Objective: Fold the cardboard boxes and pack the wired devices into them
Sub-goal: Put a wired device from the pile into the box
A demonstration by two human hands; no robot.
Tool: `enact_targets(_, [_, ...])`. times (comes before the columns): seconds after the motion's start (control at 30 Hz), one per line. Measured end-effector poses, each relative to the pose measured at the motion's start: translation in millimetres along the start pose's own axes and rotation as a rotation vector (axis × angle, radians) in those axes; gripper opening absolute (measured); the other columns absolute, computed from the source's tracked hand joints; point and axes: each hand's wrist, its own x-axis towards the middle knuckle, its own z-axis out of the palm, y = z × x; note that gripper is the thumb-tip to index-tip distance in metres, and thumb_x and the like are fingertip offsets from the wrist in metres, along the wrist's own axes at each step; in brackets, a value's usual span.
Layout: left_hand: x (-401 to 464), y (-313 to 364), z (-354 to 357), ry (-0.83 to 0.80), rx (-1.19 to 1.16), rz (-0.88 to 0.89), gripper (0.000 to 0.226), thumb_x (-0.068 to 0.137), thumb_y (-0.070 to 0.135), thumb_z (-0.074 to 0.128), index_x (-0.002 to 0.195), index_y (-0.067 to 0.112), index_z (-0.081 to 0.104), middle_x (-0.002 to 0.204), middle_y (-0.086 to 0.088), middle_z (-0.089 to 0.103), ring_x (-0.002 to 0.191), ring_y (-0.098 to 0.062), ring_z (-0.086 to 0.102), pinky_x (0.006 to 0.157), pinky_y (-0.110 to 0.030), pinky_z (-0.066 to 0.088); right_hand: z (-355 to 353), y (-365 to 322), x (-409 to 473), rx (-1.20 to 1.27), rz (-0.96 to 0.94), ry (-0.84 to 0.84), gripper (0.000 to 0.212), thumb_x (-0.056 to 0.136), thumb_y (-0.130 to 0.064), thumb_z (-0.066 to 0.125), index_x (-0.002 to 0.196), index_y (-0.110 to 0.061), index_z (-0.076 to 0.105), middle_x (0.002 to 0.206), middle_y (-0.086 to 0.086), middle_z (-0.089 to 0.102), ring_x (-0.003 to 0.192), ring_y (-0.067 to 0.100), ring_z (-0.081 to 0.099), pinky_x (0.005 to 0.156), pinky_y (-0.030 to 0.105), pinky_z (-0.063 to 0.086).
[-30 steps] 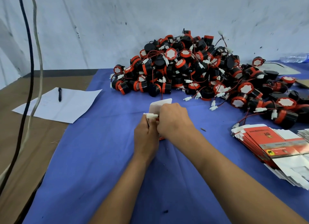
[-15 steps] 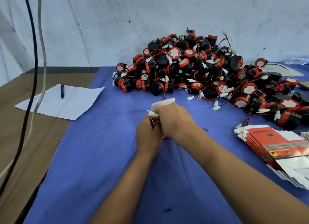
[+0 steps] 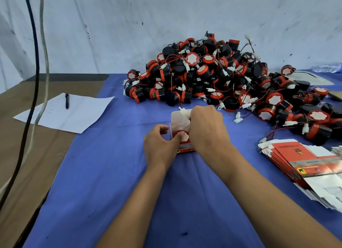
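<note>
To your left, a black pen (image 3: pixel 67 103) lies on white paper (image 3: pixel 68 114); 2 cables (image 3: pixel 35 62) hang beside the worktop (image 3: pixel 27 164).

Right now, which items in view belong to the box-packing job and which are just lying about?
Job:
- open box, held by left hand
- device in box, its connector sticking out by right hand
- device pile
- flat box stack

Lying about:
- paper sheet, pen on it
- hanging cables
- plastic bottle
</note>
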Motion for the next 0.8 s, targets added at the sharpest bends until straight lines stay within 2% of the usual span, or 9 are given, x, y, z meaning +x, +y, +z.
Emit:
enact_targets(0.03, [0.0, 0.4, -0.8, 0.013, 0.002, -0.005, 0.022, 0.085, 0.046, 0.076, 0.092, 0.026, 0.071, 0.095, 0.012, 0.072, 0.093, -0.014, 0.062, 0.075, -0.027, 0.049, 0.2, 0.5, 1.2, 0.007, 0.000, 0.003, 0.037, 0.082, 0.007, 0.059, 0.066, -0.016, 0.036, 0.069, 0.001, 0.039, 0.056, 0.012, 0.034, 0.044, 0.026, 0.023])
enact_targets(0.1, [-3.2, 5.1, -1.3, -0.019, -0.077, -0.044, 0.021, 0.088, 0.045, 0.064, 0.074, 0.029, 0.068, 0.077, 0.015, 0.070, 0.076, -0.006, 0.063, 0.061, -0.018, 0.043, 0.4, 1.6, 0.7, 0.023, 0.013, 0.011, 0.039, 0.082, 0.006, 0.060, 0.066, -0.017, 0.034, 0.069, 0.001, 0.038, 0.057, 0.012, 0.034, 0.043, 0.025, 0.024])
enact_targets(0.17, [-6.8, 9.9, 0.1, -0.075, -0.150, -0.069, 0.019, 0.076, 0.037, 0.054, 0.066, 0.027, 0.066, 0.066, 0.014, 0.067, 0.063, -0.002, 0.059, 0.053, -0.017, 0.040, -0.5, 2.4, -1.2, 0.026, 0.020, 0.024, 0.039, 0.081, 0.007, 0.059, 0.066, -0.017, 0.032, 0.068, 0.001, 0.036, 0.056, 0.013, 0.033, 0.043, 0.025, 0.023])
enact_targets(0.27, [-9.8, 10.6, 2.3, -0.153, -0.183, -0.042, 0.019, 0.072, 0.023, 0.050, 0.070, 0.018, 0.068, 0.071, 0.000, 0.070, 0.066, -0.012, 0.058, 0.058, -0.029, 0.046, -3.8, 3.3, -5.4, 0.060, 0.032, 0.027, 0.038, 0.080, 0.009, 0.058, 0.066, -0.016, 0.033, 0.067, 0.002, 0.038, 0.054, 0.014, 0.036, 0.042, 0.026, 0.023])
enact_targets(0.4, [-7.3, 8.9, 3.6, -0.202, -0.224, -0.018, 0.021, 0.087, 0.004, 0.061, 0.078, 0.018, 0.074, 0.074, 0.003, 0.072, 0.069, -0.012, 0.062, 0.064, -0.034, 0.055, -7.1, 4.1, -8.4, 0.070, 0.031, -0.003, 0.036, 0.084, -0.002, 0.061, 0.067, -0.017, 0.033, 0.070, 0.004, 0.040, 0.055, 0.016, 0.035, 0.044, 0.028, 0.022])
enact_targets(0.5, [-4.8, 6.0, 4.6, -0.213, -0.231, -0.029, 0.010, 0.089, 0.008, 0.070, 0.085, 0.015, 0.076, 0.079, 0.000, 0.074, 0.072, -0.017, 0.064, 0.073, -0.042, 0.059, -7.5, 2.4, -7.5, 0.039, 0.019, -0.032, 0.037, 0.084, -0.007, 0.063, 0.068, -0.018, 0.032, 0.072, 0.003, 0.037, 0.057, 0.017, 0.033, 0.046, 0.029, 0.024])
enact_targets(0.63, [-3.8, 4.9, 6.6, -0.194, -0.228, -0.061, 0.006, 0.087, 0.015, 0.079, 0.092, 0.017, 0.077, 0.090, 0.000, 0.077, 0.080, -0.022, 0.071, 0.073, -0.041, 0.061, -5.4, 1.4, -6.5, 0.008, 0.004, -0.076, 0.037, 0.085, -0.001, 0.061, 0.067, -0.017, 0.033, 0.070, 0.002, 0.035, 0.060, 0.022, 0.039, 0.055, 0.033, 0.035])
enact_targets(0.7, [-4.9, 6.6, 8.4, -0.191, -0.228, -0.072, 0.007, 0.085, 0.017, 0.081, 0.091, 0.017, 0.077, 0.089, 0.002, 0.076, 0.075, -0.016, 0.068, 0.067, -0.034, 0.056, -2.4, 2.3, -7.2, 0.025, -0.022, -0.072, 0.036, 0.086, -0.002, 0.057, 0.066, -0.020, 0.032, 0.069, 0.000, 0.034, 0.061, 0.022, 0.040, 0.053, 0.031, 0.032])
enact_targets(0.8, [-7.5, 11.8, 9.3, -0.203, -0.257, -0.088, 0.022, 0.073, 0.024, 0.079, 0.092, 0.014, 0.077, 0.087, -0.001, 0.077, 0.073, -0.014, 0.068, 0.064, -0.037, 0.060, 4.7, 0.5, -6.9, 0.039, -0.100, -0.035, 0.028, 0.085, -0.004, 0.053, 0.073, -0.024, 0.039, 0.068, -0.003, 0.037, 0.058, 0.015, 0.033, 0.046, 0.027, 0.020])
